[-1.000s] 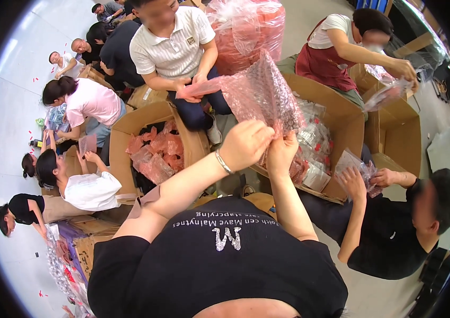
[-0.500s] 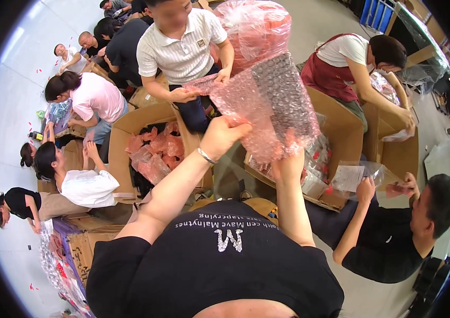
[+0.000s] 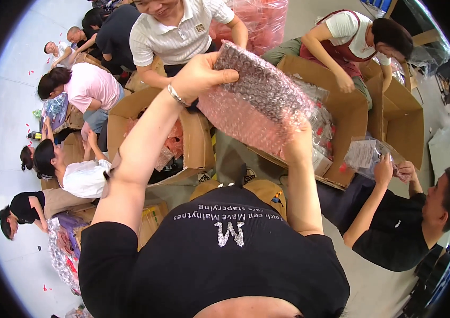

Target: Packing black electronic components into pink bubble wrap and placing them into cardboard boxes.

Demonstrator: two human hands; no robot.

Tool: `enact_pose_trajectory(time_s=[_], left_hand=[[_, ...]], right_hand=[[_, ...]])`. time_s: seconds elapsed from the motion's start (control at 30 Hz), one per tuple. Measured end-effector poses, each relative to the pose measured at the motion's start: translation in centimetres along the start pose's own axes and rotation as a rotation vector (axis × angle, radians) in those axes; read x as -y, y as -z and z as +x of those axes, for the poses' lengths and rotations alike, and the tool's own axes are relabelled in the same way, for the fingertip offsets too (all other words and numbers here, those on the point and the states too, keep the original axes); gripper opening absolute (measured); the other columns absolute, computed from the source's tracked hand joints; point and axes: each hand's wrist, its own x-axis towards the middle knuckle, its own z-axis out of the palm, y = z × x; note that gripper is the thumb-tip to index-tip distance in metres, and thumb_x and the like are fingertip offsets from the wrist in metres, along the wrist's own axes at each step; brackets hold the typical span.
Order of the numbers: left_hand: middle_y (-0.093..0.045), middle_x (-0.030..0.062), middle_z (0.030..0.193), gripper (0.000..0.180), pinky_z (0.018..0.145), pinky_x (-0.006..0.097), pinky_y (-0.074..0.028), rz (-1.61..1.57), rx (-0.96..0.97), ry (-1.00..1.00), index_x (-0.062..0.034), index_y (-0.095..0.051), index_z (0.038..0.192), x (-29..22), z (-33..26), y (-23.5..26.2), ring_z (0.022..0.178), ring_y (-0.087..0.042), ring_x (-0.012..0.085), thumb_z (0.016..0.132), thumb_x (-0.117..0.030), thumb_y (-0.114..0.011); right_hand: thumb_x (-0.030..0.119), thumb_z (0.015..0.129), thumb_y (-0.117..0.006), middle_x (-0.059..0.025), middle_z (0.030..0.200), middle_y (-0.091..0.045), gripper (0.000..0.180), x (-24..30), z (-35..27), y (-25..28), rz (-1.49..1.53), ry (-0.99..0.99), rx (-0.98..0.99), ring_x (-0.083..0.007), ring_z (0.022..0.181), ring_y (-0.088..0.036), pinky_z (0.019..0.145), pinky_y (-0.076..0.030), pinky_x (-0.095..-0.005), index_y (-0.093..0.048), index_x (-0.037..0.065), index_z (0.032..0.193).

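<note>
A sheet of pinkish bubble wrap (image 3: 256,98) is spread between my hands above the gap between two boxes. My left hand (image 3: 200,77), with a bracelet at the wrist, is closed on its upper left corner, the thumb lying on the near side. Lower down, my right hand (image 3: 298,141) grips the right end of the sheet, its fingertips partly covered by the wrap. The upper strip looks clearer and the lower part pinker. Behind the sheet stands a person in a white polo shirt (image 3: 174,37), whose hands are hidden.
An open cardboard box (image 3: 197,135) with pink wrap pieces stands to the left. Another box (image 3: 351,114) at right holds clear and red packets. A co-worker at right holds a clear plastic bag (image 3: 365,156). Large pink rolls (image 3: 267,26) stand behind; several people sit around.
My left hand has moved up and left, and the sheet is now stretched between my hands. The polo-shirted person's hands, earlier in sight by the wrap, are now hidden.
</note>
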Motion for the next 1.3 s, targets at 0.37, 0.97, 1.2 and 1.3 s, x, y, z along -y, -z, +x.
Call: enact_pose_trajectory(time_s=[0.37,0.97,1.2,1.3], left_hand=[[-0.062,0.0033,0.102,0.026,0.083,0.027,-0.046,-0.251,-0.076,0.1,-0.0036,-0.059,0.104,8.2,0.7,-0.2,0.093,-0.057,0.0126,0.079,-0.006,-0.064],[-0.047,0.0108,0.117,0.039,0.082,0.031,-0.05,-0.501,-0.471,0.671,-0.0067,-0.048,0.121,27.4,-12.5,5.6,0.101,-0.053,0.0193,0.083,-0.004,-0.055],[-0.055,0.0084,0.102,0.032,0.073,0.03,-0.051,-0.685,-0.956,0.83,-0.0044,-0.052,0.115,32.5,-27.1,7.5,0.087,-0.058,0.0173,0.083,-0.004,-0.054],[-0.06,0.004,0.089,0.022,0.066,0.029,-0.052,-0.444,-1.123,1.056,-0.0039,-0.058,0.103,34.1,-32.9,10.6,0.075,-0.059,0.0136,0.082,-0.005,-0.055]], right_hand=[[0.001,0.074,-0.064,-0.0132,0.111,-0.056,0.047,-3.1,3.3,3.6,0.088,-0.337,0.137,-0.0208,0.099,-0.056,0.085,-0.046,-0.0327,-0.047,-0.002,0.118],[-0.008,0.072,-0.058,-0.0073,0.1,-0.055,0.037,-18.9,5.2,15.0,0.034,-0.441,-0.51,-0.0207,0.087,-0.055,0.073,-0.049,-0.0337,-0.053,0.01,0.103],[0.01,0.081,-0.054,-0.0098,0.101,-0.056,0.032,-35.0,13.1,32.2,-0.628,-0.974,-0.475,-0.022,0.086,-0.054,0.072,-0.047,-0.0332,-0.05,0.001,0.112],[0.032,0.08,-0.057,-0.0195,0.103,-0.058,0.038,-36.5,15.1,27.5,-2.069,-1.032,0.108,-0.0314,0.097,-0.056,0.084,-0.047,-0.0399,-0.056,0.0,0.102]])
